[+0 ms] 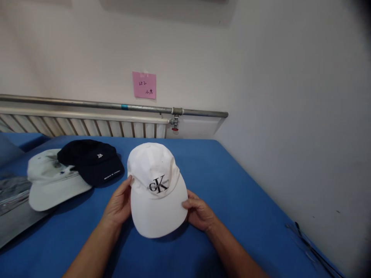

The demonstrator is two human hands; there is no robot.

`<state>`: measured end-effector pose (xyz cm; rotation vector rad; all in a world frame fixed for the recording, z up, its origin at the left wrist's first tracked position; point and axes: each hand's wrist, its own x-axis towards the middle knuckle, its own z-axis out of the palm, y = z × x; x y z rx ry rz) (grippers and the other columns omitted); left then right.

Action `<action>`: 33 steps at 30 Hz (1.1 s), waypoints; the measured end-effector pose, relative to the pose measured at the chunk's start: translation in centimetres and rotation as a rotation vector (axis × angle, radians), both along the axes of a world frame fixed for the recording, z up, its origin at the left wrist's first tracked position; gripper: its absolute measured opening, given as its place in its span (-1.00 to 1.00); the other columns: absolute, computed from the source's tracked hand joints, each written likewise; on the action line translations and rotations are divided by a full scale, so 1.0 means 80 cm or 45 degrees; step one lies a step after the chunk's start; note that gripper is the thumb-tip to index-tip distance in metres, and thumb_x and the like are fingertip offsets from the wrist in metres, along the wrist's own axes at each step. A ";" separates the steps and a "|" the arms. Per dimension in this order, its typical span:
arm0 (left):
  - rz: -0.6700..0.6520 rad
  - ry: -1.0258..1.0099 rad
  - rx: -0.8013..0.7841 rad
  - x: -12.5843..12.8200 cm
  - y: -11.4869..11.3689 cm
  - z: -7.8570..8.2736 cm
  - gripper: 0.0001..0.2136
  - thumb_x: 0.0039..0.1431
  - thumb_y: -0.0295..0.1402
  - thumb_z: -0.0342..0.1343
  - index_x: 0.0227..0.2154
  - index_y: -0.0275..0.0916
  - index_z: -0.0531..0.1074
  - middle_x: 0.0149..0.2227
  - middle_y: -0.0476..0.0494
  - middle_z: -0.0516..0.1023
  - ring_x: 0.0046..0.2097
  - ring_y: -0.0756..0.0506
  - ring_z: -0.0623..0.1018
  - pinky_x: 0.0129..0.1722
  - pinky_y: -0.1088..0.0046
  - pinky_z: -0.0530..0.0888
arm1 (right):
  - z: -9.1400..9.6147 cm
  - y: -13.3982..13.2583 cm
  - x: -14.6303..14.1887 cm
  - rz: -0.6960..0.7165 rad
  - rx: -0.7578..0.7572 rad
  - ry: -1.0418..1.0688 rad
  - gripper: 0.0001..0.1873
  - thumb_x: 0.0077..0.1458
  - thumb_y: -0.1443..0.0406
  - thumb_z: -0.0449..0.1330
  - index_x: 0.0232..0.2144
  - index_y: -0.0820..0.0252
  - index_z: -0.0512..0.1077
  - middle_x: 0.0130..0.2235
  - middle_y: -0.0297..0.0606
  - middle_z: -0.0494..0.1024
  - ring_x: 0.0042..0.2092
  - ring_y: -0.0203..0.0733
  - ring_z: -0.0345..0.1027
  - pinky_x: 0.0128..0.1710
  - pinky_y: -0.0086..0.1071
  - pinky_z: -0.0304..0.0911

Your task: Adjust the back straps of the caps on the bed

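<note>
Holding seems the current step: at frame centre, the white cap (158,212) is gripped by the left hand (119,202) at its side and the right hand (199,211) at its brim. Steady two-handed support seems called for next. A dark cap (91,160) is seen at left.

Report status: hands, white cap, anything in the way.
Left hand and right hand holding white cap by opposite sides. Black lettering showing. Dark cap close on left; nothing seen blocking.

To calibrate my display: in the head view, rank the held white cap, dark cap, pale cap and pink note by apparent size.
1. White cap
2. Dark cap and pale cap: too alike to rank; they overlap
3. Pink note
</note>
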<state>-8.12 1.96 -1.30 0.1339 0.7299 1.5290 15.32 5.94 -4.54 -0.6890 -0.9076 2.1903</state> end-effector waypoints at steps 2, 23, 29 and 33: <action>-0.075 0.130 0.072 0.003 -0.001 -0.003 -0.89 0.15 -0.49 0.14 -0.30 -0.34 0.56 -0.38 -0.16 0.66 -0.34 -0.12 0.64 -0.22 0.40 0.58 | 0.002 0.004 0.004 -0.069 0.005 0.020 -0.51 -0.28 0.42 0.29 -0.17 0.16 0.48 -0.27 -0.28 0.61 -0.29 -0.18 0.44 -0.27 -0.32 0.33; 0.006 1.212 -0.098 -0.030 -0.165 -0.021 -0.69 -0.19 -0.22 0.38 -0.32 -0.19 0.55 -0.33 -0.19 0.63 -0.30 -0.19 0.57 -0.32 0.36 0.49 | -0.008 -0.001 0.056 -0.496 0.062 -0.040 -0.70 -0.20 0.45 0.31 -0.31 0.16 0.45 -0.38 -0.34 0.58 -0.46 -0.30 0.36 -0.60 -0.50 0.15; -0.020 1.389 -0.114 -0.051 -0.206 -0.056 -0.56 -0.08 0.03 0.24 -0.19 -0.13 0.49 -0.18 -0.19 0.62 -0.11 -0.29 0.56 -0.12 0.21 0.49 | -0.009 -0.017 0.073 -0.571 0.126 -0.116 -0.74 -0.22 0.42 0.35 -0.38 0.19 0.45 -0.40 -0.34 0.57 -0.45 -0.32 0.35 -0.55 -0.50 0.20; -0.032 1.568 -0.191 -0.048 -0.227 -0.055 -0.53 -0.09 0.05 0.20 -0.16 -0.13 0.48 -0.11 -0.22 0.60 -0.04 -0.35 0.54 0.05 0.06 0.39 | -0.010 -0.033 0.082 -0.665 0.214 -0.199 -0.76 -0.26 0.44 0.35 -0.45 0.19 0.42 -0.45 -0.36 0.52 -0.47 -0.33 0.32 -0.56 -0.50 0.23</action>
